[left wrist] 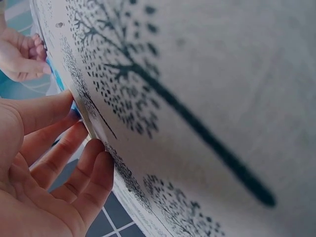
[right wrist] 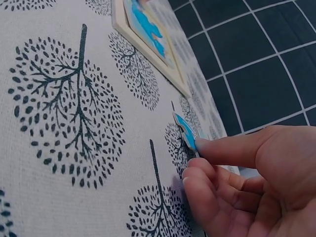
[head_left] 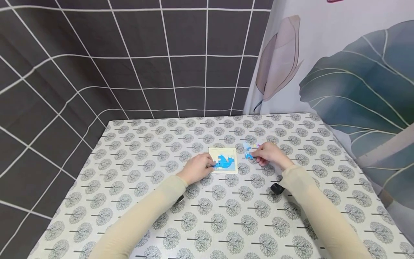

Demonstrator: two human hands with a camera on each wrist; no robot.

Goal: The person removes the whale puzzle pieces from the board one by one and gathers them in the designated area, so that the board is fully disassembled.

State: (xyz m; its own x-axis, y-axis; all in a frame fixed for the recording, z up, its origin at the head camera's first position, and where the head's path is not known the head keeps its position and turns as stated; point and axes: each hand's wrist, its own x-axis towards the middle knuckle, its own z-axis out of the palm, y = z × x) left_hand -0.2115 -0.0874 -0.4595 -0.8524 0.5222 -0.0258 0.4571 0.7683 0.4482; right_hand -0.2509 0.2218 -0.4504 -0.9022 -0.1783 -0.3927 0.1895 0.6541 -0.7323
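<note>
A small puzzle board (head_left: 222, 149) with a pale frame lies on the table, blue animal-shaped pieces (head_left: 225, 162) set inside it. My left hand (head_left: 198, 167) grips the board's left edge with thumb and fingers; its fingertips overlap a bit of blue, and the exact contact is partly hidden. To the right of the board, my right hand (head_left: 269, 154) pinches a blue puzzle piece (right wrist: 183, 132) between thumb and fingers, tilted just over the cloth. Beyond that hand, several loose pieces (head_left: 247, 146) in light blue, yellow and purple lie on the table, partly covered by its fingers.
A white cloth with a tree print (head_left: 233, 207) covers the table. Black straps or devices (head_left: 276, 188) show beneath both wrists. Behind stands a dark gridded curtain (head_left: 187, 72); a floral curtain (head_left: 355, 82) hangs on the right.
</note>
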